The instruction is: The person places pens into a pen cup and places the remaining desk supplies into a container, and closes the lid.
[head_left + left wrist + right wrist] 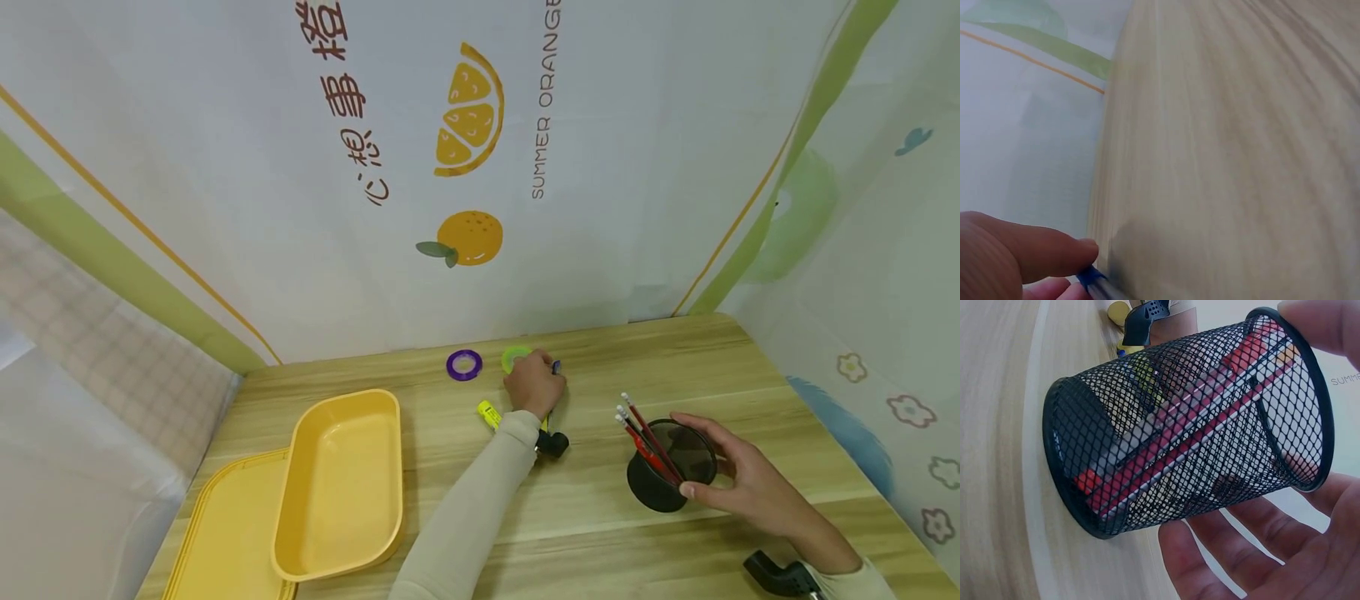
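In the head view my left hand [535, 385] is over the back of the table, beside a green tape roll [514, 357]. Its thumb and fingers pinch a slim blue-ended pen [1092, 279], seen in the left wrist view; most of the pen is hidden. My right hand [746, 483] grips the rim of a black mesh pen cup [1191, 444], thumb on one side and fingers on the other. Inside the cup lean dark red pencils [637, 421] with white erasers and a red pen [649, 455]. A yellow highlighter [488, 414] lies partly behind the left wrist.
A purple tape roll [464, 365] lies near the table's back edge. To the left stands a yellow tray [337, 483], overlapping a flat yellow lid [232, 533]. A printed curtain [600, 250] hangs behind the wooden table [555, 550].
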Tool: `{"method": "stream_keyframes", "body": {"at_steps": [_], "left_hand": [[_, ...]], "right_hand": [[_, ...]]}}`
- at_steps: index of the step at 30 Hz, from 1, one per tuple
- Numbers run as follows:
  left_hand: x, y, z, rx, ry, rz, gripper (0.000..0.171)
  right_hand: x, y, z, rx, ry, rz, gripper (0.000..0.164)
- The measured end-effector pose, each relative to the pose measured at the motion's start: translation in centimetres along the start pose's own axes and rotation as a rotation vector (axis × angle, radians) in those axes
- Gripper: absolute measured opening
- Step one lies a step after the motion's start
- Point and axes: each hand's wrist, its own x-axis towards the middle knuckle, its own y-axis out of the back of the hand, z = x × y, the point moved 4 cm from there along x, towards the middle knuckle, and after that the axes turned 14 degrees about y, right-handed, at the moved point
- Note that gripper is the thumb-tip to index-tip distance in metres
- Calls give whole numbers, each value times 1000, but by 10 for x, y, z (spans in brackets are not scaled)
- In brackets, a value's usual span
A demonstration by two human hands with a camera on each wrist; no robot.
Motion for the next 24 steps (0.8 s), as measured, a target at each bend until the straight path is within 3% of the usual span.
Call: {"method": "stream_keyframes", "body": {"at_steps": [10, 24], "left_hand": [[2, 8, -5, -184, 21, -37, 20], [0, 21, -6, -311, 48, -57, 14]], "right_hand": [[-1, 0, 1, -9, -9, -4, 81], [0, 0, 0, -13, -5, -6, 82]]}}
